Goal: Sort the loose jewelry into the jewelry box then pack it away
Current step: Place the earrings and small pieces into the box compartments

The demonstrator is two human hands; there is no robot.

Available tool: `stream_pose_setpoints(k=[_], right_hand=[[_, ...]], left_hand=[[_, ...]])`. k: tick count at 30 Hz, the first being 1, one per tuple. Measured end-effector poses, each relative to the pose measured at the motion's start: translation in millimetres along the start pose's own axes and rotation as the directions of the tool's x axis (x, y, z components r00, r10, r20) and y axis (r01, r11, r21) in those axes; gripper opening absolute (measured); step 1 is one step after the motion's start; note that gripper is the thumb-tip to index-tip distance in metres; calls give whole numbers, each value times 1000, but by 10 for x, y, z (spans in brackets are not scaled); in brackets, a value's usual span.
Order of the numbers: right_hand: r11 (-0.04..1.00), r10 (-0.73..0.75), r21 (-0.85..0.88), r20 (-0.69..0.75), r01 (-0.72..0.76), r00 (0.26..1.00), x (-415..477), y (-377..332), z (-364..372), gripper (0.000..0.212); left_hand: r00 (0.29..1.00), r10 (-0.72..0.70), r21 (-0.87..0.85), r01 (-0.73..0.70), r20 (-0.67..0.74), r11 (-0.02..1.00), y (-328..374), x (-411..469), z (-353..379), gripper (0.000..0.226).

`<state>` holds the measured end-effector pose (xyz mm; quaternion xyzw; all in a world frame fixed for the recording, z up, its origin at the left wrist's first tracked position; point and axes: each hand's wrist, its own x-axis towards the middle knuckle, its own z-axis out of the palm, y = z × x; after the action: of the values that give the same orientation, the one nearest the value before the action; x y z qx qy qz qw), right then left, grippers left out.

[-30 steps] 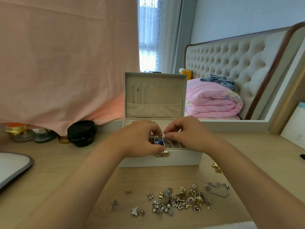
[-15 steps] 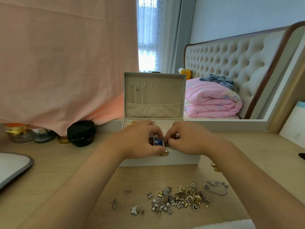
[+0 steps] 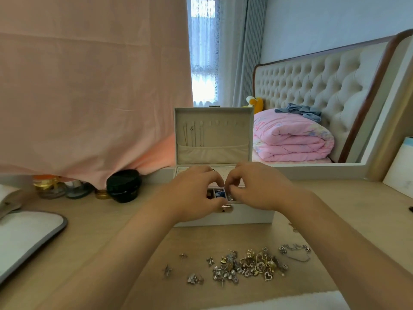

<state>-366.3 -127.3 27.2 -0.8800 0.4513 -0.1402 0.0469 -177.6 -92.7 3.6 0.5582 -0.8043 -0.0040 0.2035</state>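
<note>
Both have dipped a little over the last second: the left grip [image 3: 192, 194] and right grip [image 3: 257, 186] now meet fingertip to fingertip above the front compartments [image 3: 220, 194] of the open jewelry box [image 3: 252, 214]. Their fingers are curled, but it cannot be told whether they pinch a piece. On the worktop [image 3: 111, 238], nearer the person than both grips, lies the loose jewelry [image 3: 252, 265].

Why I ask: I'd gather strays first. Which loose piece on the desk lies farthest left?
The small silver piece, lying alone at the scatter's left end, left of the stud and apart from the tangled pile.
</note>
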Motion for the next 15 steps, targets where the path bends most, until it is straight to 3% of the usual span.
stream_pose_setpoints(k=[3, 5, 9, 12, 15], right_hand=[[997, -30, 65, -9, 31, 999, -89, -91, -61, 15], [995, -60, 83, 25, 58, 998, -172, -165, -71, 14], [983, -126, 155, 148, 102, 981, -371, -294, -4, 17], [992, -101, 99, 261, 78, 960, -504, -321, 66, 23], [997, -54, 69, 333, 33, 941, -590, -310, 131, 26]], left_hand=[[994, 13, -53, -19, -111, 998, 35, -193, -94, 19], [993, 20, -121, -34, -113, 992, 76, -356, -144, 9], [1000, 20, -170, -21, -6, 985, 136, -684, -149, 5], [996, -10, -120, 21, 89, 993, 120, -874, -69, 9], [992, -41, -176, 61, 118, 982, 91, -994, -20, 17]])
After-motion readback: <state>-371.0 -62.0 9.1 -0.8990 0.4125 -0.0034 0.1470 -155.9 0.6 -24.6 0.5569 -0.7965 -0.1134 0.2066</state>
